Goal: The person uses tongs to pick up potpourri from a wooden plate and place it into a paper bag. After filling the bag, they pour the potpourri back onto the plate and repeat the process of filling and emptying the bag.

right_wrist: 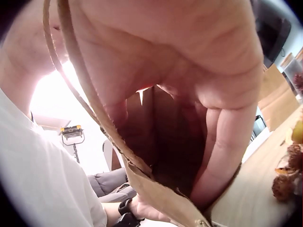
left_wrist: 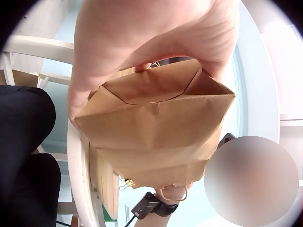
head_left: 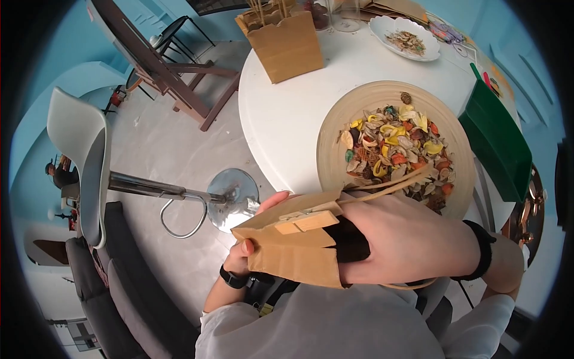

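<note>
A brown paper bag (head_left: 293,260) with rope handles lies tilted in front of the person, a wooden clothespin (head_left: 306,222) clipped on its side. The left hand (head_left: 240,254) grips the bag's bottom end, thumb on one face and fingers behind; the left wrist view shows this hand (left_wrist: 156,38) spread across the folded base (left_wrist: 151,87). The right hand (head_left: 406,239) reaches into the bag's mouth; in the right wrist view the fingers of this hand (right_wrist: 175,61) go down inside the dark opening, their tips hidden.
A round wooden plate (head_left: 335,119) of dried petals is on the white table (head_left: 269,113). Another paper bag (head_left: 293,51), a white dish (head_left: 433,54) and a green tray (head_left: 496,143) stand around it. A white bar stool (head_left: 78,125) is at the left.
</note>
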A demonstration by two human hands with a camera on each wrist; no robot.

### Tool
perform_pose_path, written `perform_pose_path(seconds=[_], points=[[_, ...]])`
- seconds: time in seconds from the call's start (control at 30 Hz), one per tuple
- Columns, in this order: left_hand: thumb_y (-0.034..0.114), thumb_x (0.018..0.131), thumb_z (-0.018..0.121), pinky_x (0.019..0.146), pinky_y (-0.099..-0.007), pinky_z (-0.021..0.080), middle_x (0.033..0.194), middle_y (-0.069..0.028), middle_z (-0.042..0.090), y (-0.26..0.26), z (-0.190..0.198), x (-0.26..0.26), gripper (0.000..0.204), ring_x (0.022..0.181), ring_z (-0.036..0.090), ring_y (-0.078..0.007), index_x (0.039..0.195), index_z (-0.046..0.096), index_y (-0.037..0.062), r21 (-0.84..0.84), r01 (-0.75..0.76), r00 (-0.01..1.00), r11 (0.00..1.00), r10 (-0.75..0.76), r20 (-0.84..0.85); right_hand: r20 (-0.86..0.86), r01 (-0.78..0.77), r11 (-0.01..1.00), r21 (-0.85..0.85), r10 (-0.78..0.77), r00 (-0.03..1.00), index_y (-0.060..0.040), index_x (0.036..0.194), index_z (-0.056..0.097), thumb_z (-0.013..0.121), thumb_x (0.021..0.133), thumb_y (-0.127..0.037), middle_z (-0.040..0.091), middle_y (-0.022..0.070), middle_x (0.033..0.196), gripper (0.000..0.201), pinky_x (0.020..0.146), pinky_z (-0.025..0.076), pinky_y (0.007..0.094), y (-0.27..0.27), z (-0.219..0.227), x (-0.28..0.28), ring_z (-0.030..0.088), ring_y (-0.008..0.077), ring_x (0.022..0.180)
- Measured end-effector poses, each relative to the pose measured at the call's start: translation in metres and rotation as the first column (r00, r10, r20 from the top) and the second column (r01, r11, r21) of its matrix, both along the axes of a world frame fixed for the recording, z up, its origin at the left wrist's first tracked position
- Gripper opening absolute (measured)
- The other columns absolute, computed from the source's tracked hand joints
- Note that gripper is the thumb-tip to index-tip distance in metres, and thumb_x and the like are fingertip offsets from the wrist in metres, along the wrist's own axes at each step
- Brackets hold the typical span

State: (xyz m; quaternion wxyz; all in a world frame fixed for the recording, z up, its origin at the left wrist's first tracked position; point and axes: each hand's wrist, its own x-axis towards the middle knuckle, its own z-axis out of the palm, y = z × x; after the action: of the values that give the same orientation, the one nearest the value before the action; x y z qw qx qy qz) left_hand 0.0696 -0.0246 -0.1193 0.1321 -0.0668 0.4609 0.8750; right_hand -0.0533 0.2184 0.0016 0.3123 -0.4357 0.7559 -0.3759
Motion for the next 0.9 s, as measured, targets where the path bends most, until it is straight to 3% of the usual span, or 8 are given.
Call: perform_pose_path(seconds=[0.17,0.23,0.27,0.6,0.67,0.77,0.83,0.9], points=[[0.073,0.059,0.079,0.116,-0.0437,0.033,0.153,-0.0176,0.032,0.004,0.005,0.004,0.130,0.140,0.037,-0.0303,0.152,0.022,0.0026,-0.063,-0.004,1.000,0.998,0.004,0.005,-0.020,0.002,1.000,-0.002,-0.002,1.000,0.0064,0.099,0.061,0.070,0.082,-0.031,0.068,0.0228,0.085,0.043,0.072,0.054,0.0446,0.003,-0.005,-0.001,0.068,0.0400,0.079],[0.081,0.062,0.071,0.115,-0.0442,0.034,0.153,-0.0186,0.032,0.009,0.012,0.008,0.130,0.140,0.037,-0.0310,0.152,0.021,0.0012,0.005,-0.067,0.998,0.998,0.066,0.010,-0.034,0.015,0.999,-0.045,-0.017,0.999,0.0062,0.098,0.062,0.069,0.082,-0.032,0.068,0.0229,0.084,0.042,0.072,0.054,0.0444,0.005,-0.012,0.001,0.067,0.0400,0.077],[0.084,0.065,0.064,0.114,-0.0439,0.035,0.151,-0.0192,0.035,0.009,0.015,0.007,0.127,0.138,0.040,-0.0314,0.151,0.023,0.0000,-0.038,-0.060,0.998,0.997,0.059,-0.012,-0.047,0.019,0.996,-0.091,-0.023,0.999,0.0060,0.097,0.063,0.069,0.082,-0.033,0.068,0.0231,0.083,0.042,0.071,0.054,0.0443,0.006,-0.014,0.002,0.067,0.0400,0.076],[0.070,0.081,0.060,0.108,-0.0418,0.041,0.140,-0.0188,0.046,0.003,0.007,0.016,0.100,0.129,0.048,-0.0304,0.143,0.033,-0.0027,0.040,-0.180,0.982,0.983,0.177,0.064,-0.092,0.021,0.993,-0.115,-0.031,0.995,0.0051,0.094,0.064,0.067,0.085,-0.027,0.066,0.0235,0.081,0.033,0.067,0.051,0.0455,0.009,-0.017,0.012,0.065,0.0403,0.072],[0.073,0.087,0.048,0.107,-0.0412,0.041,0.139,-0.0188,0.049,0.004,0.006,0.016,0.098,0.126,0.051,-0.0302,0.145,0.032,-0.0036,0.066,-0.209,0.978,0.976,0.208,0.021,-0.052,0.022,0.989,-0.144,-0.029,0.998,0.0040,0.097,0.064,0.065,0.088,-0.025,0.067,0.0204,0.083,0.031,0.065,0.051,0.0434,0.016,-0.014,0.012,0.065,0.0384,0.072],[0.069,0.082,0.060,0.107,-0.0421,0.041,0.138,-0.0186,0.047,0.000,0.007,0.016,0.096,0.128,0.049,-0.0310,0.141,0.035,-0.0019,0.068,-0.221,0.973,0.973,0.216,0.078,-0.016,0.064,0.974,-0.217,-0.069,0.997,0.0028,0.102,0.065,0.065,0.090,-0.026,0.067,0.0197,0.086,0.031,0.064,0.050,0.0404,0.031,-0.012,0.011,0.065,0.0374,0.074],[0.069,0.082,0.060,0.107,-0.0421,0.041,0.138,-0.0186,0.047,-0.001,0.005,0.016,0.096,0.128,0.049,-0.0311,0.142,0.035,-0.0017,0.071,-0.214,0.976,0.974,0.209,0.063,-0.014,0.047,0.984,-0.174,-0.050,0.999,0.0028,0.107,0.065,0.067,0.089,-0.020,0.069,0.0175,0.088,0.028,0.066,0.052,0.0366,0.038,0.000,0.012,0.067,0.0335,0.074],[0.068,0.082,0.060,0.107,-0.0420,0.041,0.138,-0.0186,0.047,-0.002,0.003,0.016,0.095,0.128,0.049,-0.0313,0.142,0.035,-0.0014,0.076,-0.207,0.978,0.975,0.204,0.049,0.061,0.237,0.952,-0.195,-0.229,0.972,0.0007,0.104,0.069,0.070,0.081,-0.009,0.071,0.0143,0.103,0.025,0.079,0.054,0.0343,0.059,0.008,0.015,0.070,0.0268,0.091]])
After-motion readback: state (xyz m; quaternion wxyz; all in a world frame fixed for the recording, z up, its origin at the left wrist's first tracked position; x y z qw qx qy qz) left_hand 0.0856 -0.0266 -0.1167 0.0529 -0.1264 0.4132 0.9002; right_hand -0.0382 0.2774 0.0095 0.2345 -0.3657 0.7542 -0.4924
